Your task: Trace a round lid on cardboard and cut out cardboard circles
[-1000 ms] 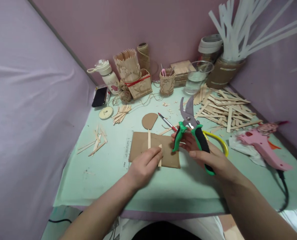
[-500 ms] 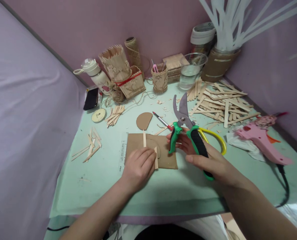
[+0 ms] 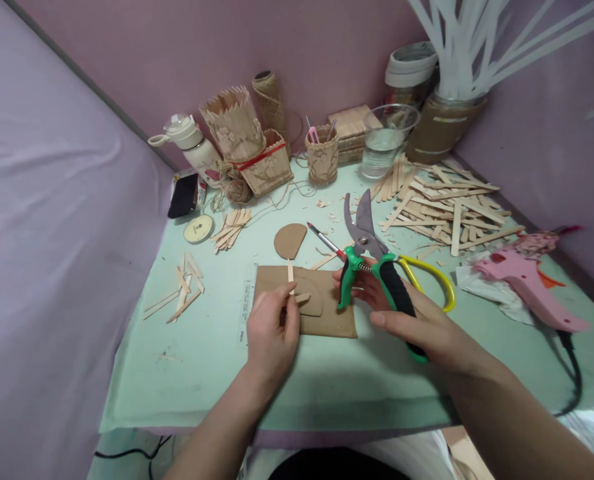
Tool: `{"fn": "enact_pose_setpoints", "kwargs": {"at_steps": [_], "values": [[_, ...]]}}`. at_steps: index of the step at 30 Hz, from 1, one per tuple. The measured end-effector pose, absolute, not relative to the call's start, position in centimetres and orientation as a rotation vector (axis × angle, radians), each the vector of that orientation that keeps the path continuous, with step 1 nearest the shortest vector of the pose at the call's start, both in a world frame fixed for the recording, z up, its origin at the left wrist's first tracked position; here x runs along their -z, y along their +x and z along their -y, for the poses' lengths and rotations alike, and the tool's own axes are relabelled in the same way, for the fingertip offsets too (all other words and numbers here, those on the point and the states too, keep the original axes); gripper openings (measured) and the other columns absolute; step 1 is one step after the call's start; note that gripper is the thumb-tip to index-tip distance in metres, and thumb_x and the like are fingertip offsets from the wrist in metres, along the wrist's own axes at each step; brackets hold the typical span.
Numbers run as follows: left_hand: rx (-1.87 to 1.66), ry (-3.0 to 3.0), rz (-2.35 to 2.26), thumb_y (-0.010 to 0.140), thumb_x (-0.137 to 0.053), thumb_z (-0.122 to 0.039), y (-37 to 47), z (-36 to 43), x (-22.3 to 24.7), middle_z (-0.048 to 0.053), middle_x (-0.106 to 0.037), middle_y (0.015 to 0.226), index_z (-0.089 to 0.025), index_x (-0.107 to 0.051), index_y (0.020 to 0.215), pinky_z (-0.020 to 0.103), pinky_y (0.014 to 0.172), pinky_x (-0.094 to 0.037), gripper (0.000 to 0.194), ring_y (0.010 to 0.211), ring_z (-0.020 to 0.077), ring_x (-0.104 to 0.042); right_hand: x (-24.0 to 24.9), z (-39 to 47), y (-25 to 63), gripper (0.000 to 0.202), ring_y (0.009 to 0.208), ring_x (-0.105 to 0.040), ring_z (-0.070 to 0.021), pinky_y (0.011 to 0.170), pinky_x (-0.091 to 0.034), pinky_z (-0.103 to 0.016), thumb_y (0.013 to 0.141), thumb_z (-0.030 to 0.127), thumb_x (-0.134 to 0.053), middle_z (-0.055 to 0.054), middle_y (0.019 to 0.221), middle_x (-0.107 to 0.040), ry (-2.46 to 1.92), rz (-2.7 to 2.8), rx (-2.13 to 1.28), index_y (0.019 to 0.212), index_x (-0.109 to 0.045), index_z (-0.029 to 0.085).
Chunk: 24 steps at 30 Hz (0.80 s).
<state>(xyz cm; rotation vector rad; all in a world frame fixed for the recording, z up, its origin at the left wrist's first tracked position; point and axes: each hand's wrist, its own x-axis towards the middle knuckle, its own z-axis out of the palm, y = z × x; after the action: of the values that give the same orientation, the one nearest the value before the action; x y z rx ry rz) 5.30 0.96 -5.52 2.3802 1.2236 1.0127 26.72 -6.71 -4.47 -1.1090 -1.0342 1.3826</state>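
Observation:
My left hand (image 3: pixel 274 323) is over the left part of a brown board (image 3: pixel 334 323), its thumb and fingertips pinching a short wooden stick piece (image 3: pixel 303 297). A second thin stick (image 3: pixel 291 270) runs from the fingertips up past the board's top edge. On the board lies a rounded cut shape (image 3: pixel 313 300), partly hidden by the hand. My right hand (image 3: pixel 401 313) holds green-and-black pruning shears (image 3: pixel 371 260), blades apart and pointing up. Beyond the board lies a brown rounded card piece (image 3: pixel 290 241), with a red-and-silver pen (image 3: pixel 325 240) to its right.
A heap of wooden sticks (image 3: pixel 457 207) and a pink glue gun (image 3: pixel 531 283) are at the right, near yellow-handled scissors (image 3: pixel 439 280). A water cup (image 3: pixel 381 150), stick-covered pots (image 3: pixel 234 130) and a bottle (image 3: pixel 197 150) stand at the back. Cut sticks (image 3: pixel 184 293) lie left.
My left hand has turned and drawn slightly back, and the short stick piece has swung from upright to nearly sideways in its fingertips. My right hand stays in place with the shears.

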Motion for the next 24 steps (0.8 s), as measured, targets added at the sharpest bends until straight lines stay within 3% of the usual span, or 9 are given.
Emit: {"fn": "enact_pose_setpoints", "kwargs": {"at_steps": [3,8,15,24], "values": [[-0.961,2.409,-1.237,0.09,-0.055,-0.017,5.3,-0.6,5.6,0.002,-0.069,0.076,-0.018,-0.066,0.095,0.027,0.065,-0.048,0.012,0.069,0.0145,-0.062,4.3,6.7,26.8,0.054,0.124,-0.053,-0.0312,0.111,-0.033,-0.05,0.085,0.034,-0.064,-0.005,0.137,-0.057,-1.122,1.044,-1.377,0.137,-0.05,0.031],[-0.963,2.55,-1.167,0.09,-0.058,-0.016,5.3,0.5,5.7,0.004,-0.073,0.082,-0.018,-0.066,0.098,0.026,0.068,-0.05,0.012,0.071,0.0144,-0.066,4.2,6.7,26.7,0.054,0.124,-0.053,-0.0311,0.11,-0.035,-0.049,0.085,0.033,-0.064,-0.005,0.137,-0.057,-1.122,1.03,-1.359,0.137,-0.05,0.03],[-0.823,2.706,-1.256,0.089,-0.059,-0.021,5.2,1.7,6.9,0.002,-0.067,0.064,-0.016,-0.067,0.09,0.027,0.055,-0.045,0.009,0.057,0.0156,-0.063,4.4,6.7,26.5,0.055,0.124,-0.052,-0.0311,0.111,-0.034,-0.05,0.084,0.033,-0.065,-0.005,0.138,-0.056,-1.124,1.033,-1.353,0.137,-0.05,0.031],[-0.673,2.874,-1.231,0.089,-0.057,-0.022,5.1,2.3,7.4,0.003,-0.065,0.064,-0.014,-0.063,0.116,0.028,0.054,-0.045,0.029,0.056,0.0172,-0.061,4.4,6.7,26.5,0.055,0.126,-0.05,-0.0314,0.11,-0.035,-0.049,0.084,0.032,-0.066,-0.004,0.138,-0.056,-1.127,1.026,-1.349,0.136,-0.051,0.031]]}}
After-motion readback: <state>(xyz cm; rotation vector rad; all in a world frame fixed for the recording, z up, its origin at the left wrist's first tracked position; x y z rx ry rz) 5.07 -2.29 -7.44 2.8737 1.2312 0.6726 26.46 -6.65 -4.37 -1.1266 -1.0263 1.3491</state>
